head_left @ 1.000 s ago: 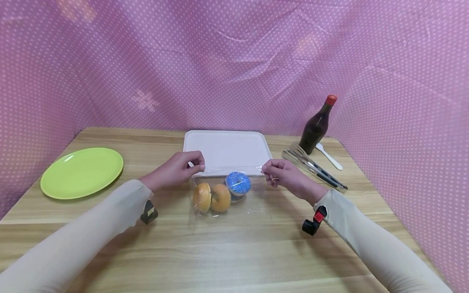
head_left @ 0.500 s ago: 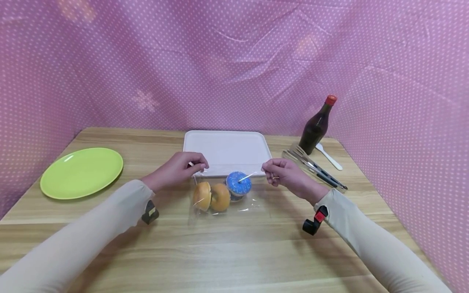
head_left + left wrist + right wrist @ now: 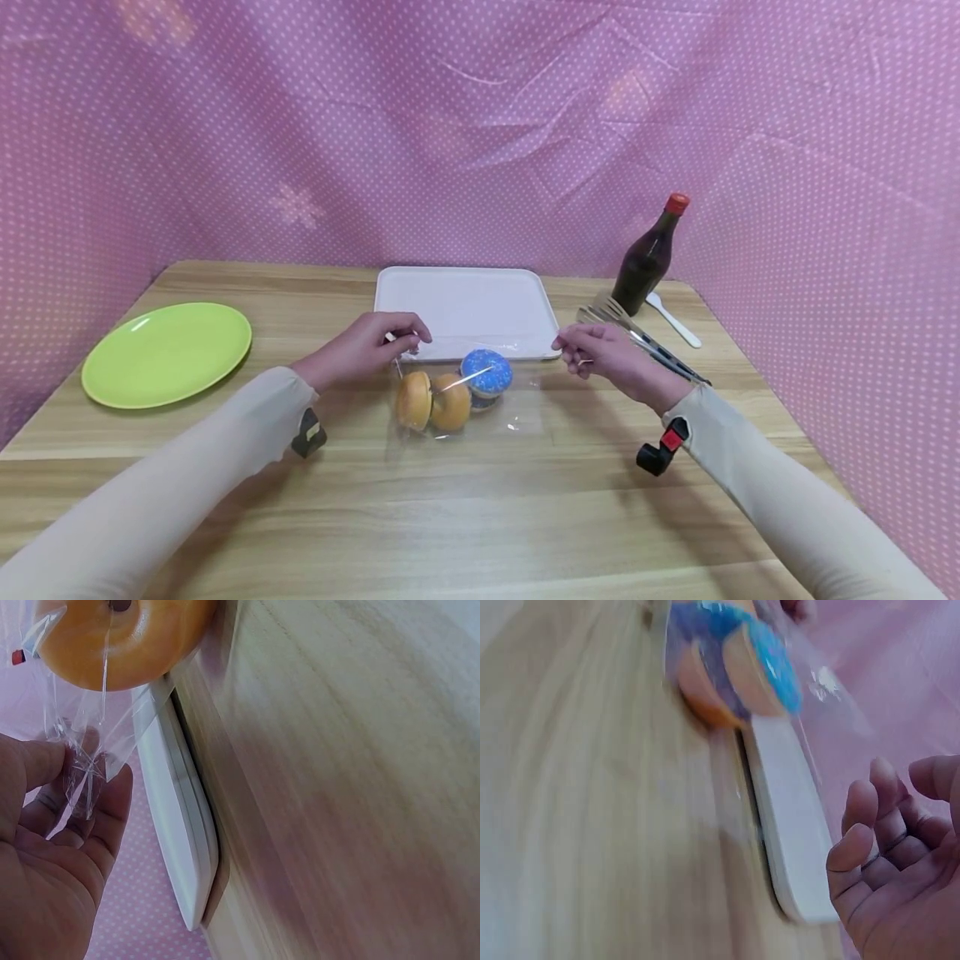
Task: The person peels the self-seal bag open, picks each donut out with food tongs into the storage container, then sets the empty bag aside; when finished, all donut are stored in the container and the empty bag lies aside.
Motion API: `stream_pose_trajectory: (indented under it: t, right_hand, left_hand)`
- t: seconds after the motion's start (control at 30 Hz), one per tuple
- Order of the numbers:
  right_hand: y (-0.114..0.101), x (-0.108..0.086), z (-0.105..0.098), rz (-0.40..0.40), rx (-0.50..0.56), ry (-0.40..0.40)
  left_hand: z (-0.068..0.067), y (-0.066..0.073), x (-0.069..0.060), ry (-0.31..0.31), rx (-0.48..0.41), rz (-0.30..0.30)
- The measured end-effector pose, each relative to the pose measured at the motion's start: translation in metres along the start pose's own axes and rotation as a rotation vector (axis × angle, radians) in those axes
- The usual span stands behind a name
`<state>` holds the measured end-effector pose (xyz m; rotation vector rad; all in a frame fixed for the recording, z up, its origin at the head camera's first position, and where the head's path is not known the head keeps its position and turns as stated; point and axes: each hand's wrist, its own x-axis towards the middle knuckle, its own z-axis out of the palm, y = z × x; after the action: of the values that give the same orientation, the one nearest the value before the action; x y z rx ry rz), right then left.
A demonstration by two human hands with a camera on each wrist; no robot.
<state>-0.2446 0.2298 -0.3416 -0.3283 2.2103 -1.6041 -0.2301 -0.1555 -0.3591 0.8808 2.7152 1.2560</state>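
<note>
Hanging beyond the left hand (image 3: 367, 346) and right hand (image 3: 611, 358), a pink-purple dotted cloth (image 3: 420, 142) enclosed the back and sides of the wood-grained worktop (image 3: 420, 525) beneath them. Just past both hands lay a white rectangular tray (image 3: 465, 304), roughly spanning the gap between them, while a yellow-green plate (image 3: 168, 354) sat well to the left of the left hand. Between the hands was a clear plastic bag (image 3: 528, 400), near the tray's front rim. The left hand pinched its film between thumb and fingers; the right hand, well apart from the left, held nothing, thumb and loosely bent fingers separated beside the bag's right side. Beyond the right hand stood a dark bottle (image 3: 645, 262) with a red cap, and dark-handled tongs (image 3: 658, 350) lay partly hidden behind that hand. Inside the bag, nearer the left hand, two golden-brown doughnuts (image 3: 452, 402) sat side by side, and a blue-topped doughnut (image 3: 487, 372) rested to their right, over a darker piece. Past the right hand, a slim white utensil (image 3: 678, 325) lay by the bottle.
</note>
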Motion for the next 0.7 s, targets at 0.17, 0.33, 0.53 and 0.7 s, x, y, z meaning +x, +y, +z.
stream_pose_trajectory:
  t: [0.17, 0.33, 0.53, 0.7]
  right_hand:
    - [0.006, -0.002, -0.034, -0.099, -0.232, 0.151]
    - [0.019, -0.004, -0.074, -0.224, -0.673, 0.358]
    - [0.040, -0.008, -0.110, -0.156, -0.928, 0.340]
    - [0.055, -0.009, -0.119, -0.042, -1.020, 0.235]
  left_hand:
    - [0.000, -0.003, 0.000, -0.001, 0.001, -0.007]
    - [0.000, -0.004, -0.001, -0.005, -0.002, -0.033]
    - [-0.001, -0.002, 0.000, -0.026, -0.026, -0.070]
    - [0.000, 0.000, 0.000, -0.047, -0.040, -0.089]
